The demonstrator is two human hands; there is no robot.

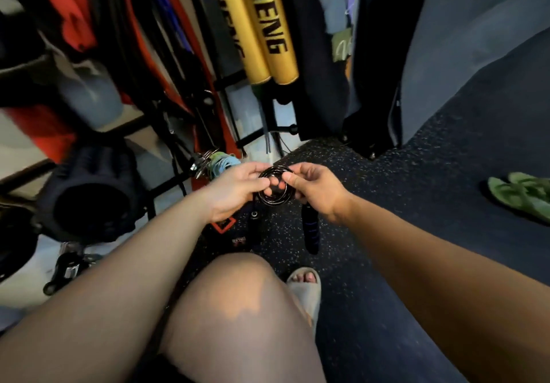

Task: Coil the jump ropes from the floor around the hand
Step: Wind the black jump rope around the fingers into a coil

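Flooring of dark speckled rubber gives open room to the right and ahead of the hands, running out to a pair of green sandals near the right edge. To the left, the space is crowded by a rack packed with gear: two yellow padded sticks hang upright at its top, and a black foam roller lies low beside it. A dark upright panel closes off the far side. Close to the camera, a bare knee rises below the hands, with a foot in a pale sandal just to its right.

Both hands meet in the air at the centre, above the floor and between rack and open floor. They hold a black jump rope wound into a small, tight ring of several loops. The left hand grips the ring's left side, its fingers curled, with fingertips showing inside the ring. The right hand pinches the ring's right edge between thumb and forefinger, the other fingers curled in.

The ring's open face turns toward the camera. Two handles hang below it, long axes near vertical: a blue-banded handle under the right wrist, and a second handle, all black, under the left hand.
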